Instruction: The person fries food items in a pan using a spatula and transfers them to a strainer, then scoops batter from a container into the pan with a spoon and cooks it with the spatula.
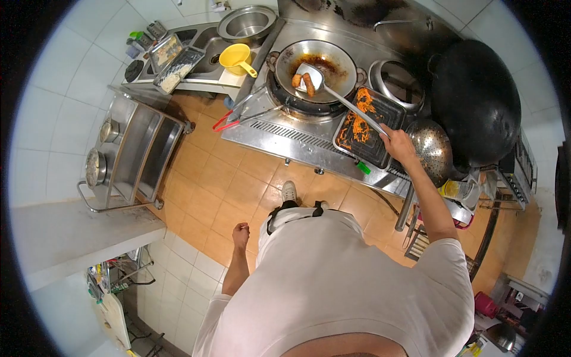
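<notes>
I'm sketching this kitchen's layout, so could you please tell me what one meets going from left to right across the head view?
Steel trolley, yellow dipper, wok, black tray with orange shreds, perforated strainer, large black pan.

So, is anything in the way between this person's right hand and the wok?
Nothing visible blocks the way. The right hand grips the spatula, whose handle crosses over the dark tray; its blade is inside the wok, with browned food pieces on it.
</notes>
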The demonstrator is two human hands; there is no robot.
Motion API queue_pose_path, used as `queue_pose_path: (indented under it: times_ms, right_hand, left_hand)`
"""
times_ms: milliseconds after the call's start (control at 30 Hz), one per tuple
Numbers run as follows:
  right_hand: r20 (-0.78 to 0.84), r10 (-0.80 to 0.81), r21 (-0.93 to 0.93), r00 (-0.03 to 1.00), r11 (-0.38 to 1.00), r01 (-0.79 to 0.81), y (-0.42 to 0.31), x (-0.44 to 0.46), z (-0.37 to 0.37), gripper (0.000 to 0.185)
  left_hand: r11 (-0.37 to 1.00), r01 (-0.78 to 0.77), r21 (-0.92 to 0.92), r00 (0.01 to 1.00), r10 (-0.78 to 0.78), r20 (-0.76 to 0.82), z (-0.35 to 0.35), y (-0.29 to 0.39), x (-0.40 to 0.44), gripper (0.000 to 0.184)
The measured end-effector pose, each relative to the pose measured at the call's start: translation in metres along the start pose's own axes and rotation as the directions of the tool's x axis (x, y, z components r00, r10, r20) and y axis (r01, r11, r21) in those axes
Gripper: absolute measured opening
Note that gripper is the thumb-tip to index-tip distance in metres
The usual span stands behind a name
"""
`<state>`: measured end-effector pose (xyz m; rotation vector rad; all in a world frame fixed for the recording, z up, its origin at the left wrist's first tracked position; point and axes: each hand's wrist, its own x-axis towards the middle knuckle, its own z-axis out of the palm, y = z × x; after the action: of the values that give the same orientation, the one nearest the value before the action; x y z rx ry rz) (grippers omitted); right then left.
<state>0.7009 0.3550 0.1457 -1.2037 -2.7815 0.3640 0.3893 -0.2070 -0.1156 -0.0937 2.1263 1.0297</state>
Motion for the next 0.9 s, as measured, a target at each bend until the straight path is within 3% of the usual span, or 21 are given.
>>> queue_pose_path:
  times_ms: [333,433,733,833,900]
  right_hand:
    - [-0.014,-0.021,-0.028,1.0,0.999,0.02,0.007,-0.005,0.003,0.035]
    - [-0.007,-0.02,-0.047,1.0,0.999,0.02,0.006,-0.002,0.004,0.036]
    - [-0.03,-0.045,0.189,0.999,0.981,0.05,0.027,0.014,0.022,0.031]
    - [0.03,-0.027,0.243,0.999,0.97,0.019,0.034,0.023,0.021,0.034]
    - [0.192,0.074,0.31,0.979,0.942,-0.132,0.032,0.025,0.008,0.036]
  left_hand:
    - [0.983,-0.124,0.138,0.989,0.133,-0.057,0.004,-0.006,0.015,0.023]
    - [0.977,-0.081,0.195,0.993,0.096,-0.07,0.003,-0.004,0.012,0.024]
    - [0.985,-0.099,0.138,0.993,0.107,-0.054,0.003,-0.019,0.016,0.025]
    - [0.977,-0.109,0.182,0.991,0.122,-0.062,0.003,-0.021,0.016,0.026]
    - [0.986,-0.092,0.142,0.993,0.101,-0.063,0.004,-0.018,0.01,0.026]
